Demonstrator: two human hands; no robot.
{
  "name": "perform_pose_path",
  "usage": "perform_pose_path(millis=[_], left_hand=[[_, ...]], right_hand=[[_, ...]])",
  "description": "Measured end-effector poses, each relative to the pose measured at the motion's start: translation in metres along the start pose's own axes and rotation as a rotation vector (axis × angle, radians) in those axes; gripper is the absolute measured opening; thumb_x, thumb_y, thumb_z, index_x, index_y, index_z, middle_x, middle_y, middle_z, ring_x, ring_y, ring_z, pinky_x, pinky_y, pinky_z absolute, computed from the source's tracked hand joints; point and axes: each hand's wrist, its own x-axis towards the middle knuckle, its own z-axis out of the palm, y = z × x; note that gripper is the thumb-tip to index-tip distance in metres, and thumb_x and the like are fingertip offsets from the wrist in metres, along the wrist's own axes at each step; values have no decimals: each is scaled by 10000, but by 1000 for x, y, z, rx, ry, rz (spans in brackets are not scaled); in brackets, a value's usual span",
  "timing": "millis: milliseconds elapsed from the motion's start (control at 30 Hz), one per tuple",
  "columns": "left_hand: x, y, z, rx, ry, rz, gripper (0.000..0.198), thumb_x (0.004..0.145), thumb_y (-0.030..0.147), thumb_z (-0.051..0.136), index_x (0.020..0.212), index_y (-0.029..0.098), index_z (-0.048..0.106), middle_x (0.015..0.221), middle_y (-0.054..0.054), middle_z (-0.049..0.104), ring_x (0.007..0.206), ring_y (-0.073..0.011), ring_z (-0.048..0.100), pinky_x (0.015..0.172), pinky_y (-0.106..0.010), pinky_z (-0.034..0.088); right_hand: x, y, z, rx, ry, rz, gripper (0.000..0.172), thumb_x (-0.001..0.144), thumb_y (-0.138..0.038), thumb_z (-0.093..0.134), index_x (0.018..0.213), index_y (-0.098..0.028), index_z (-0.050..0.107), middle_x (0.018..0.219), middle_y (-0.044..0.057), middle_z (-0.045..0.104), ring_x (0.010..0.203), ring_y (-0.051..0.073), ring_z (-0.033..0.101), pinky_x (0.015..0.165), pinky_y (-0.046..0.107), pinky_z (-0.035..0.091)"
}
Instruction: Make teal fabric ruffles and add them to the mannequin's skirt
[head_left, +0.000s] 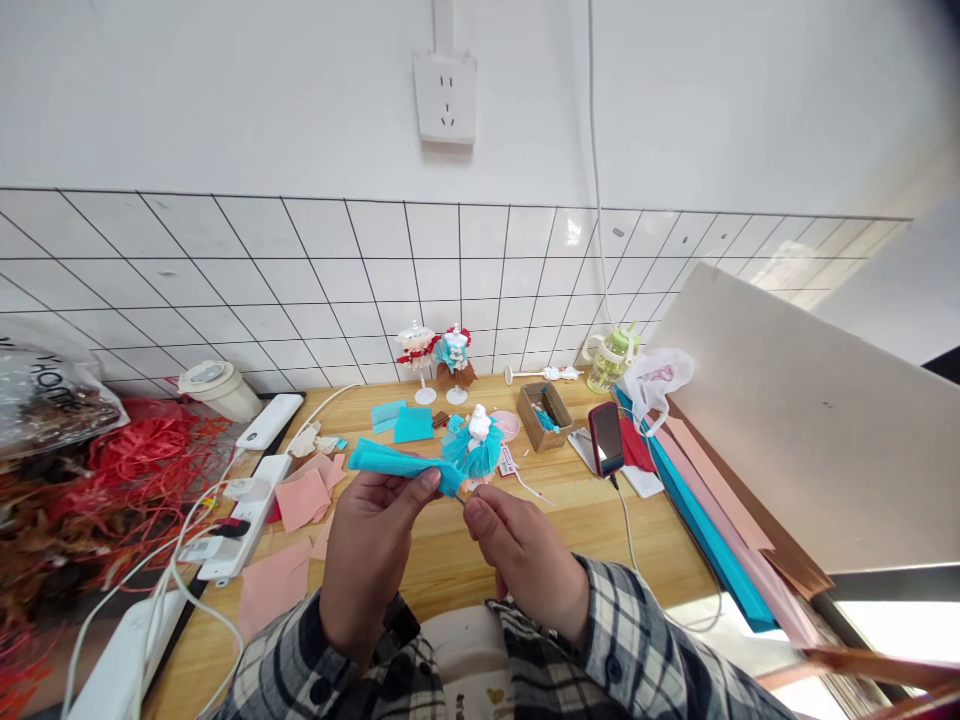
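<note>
A folded strip of blue crepe paper (397,461) lies across the fingers of my left hand (373,535), whose thumb presses on it near its right end. Opposite it, my right hand (517,550) is closed in a pinch on a thin dark rod or wire that touches the gathered end of the paper; most of it is hidden by the fingers. Just behind the hands stands a small white dress-form figure (480,428) with a blue pleated paper skirt (486,456). Flat blue paper pieces (413,425) lie to its left.
Two decorated figures on stands (424,394) are by the tiled wall. A small cardboard box (553,438), a phone (606,440) on a cable and a green bottle (604,366) stand right. Peach paper pieces (303,498) and a power strip (255,515) lie left; paper rolls (701,500) lie far right.
</note>
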Motion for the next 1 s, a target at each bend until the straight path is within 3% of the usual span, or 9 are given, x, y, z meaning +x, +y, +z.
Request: perform_pose_path(millis=[767,1000], left_hand=[[-3,-6,0,28,46,35,177,654,221,804,801,194,710,728,24,730,726,-139,673,719,-236,545],[-3,-2,3,12,84,-3,222,607,247,826,771,171,696,727,-8,740,693,-164,678,703,-284,559]], right_hand=[[-1,8,6,184,-51,56,464,921,-608,286,743,-198,412,542,-72,342,390,54,355,327,155,305],[-1,9,7,167,-50,57,440,931,-581,299,733,-200,393,544,-75,354,367,47,386,330,160,281]])
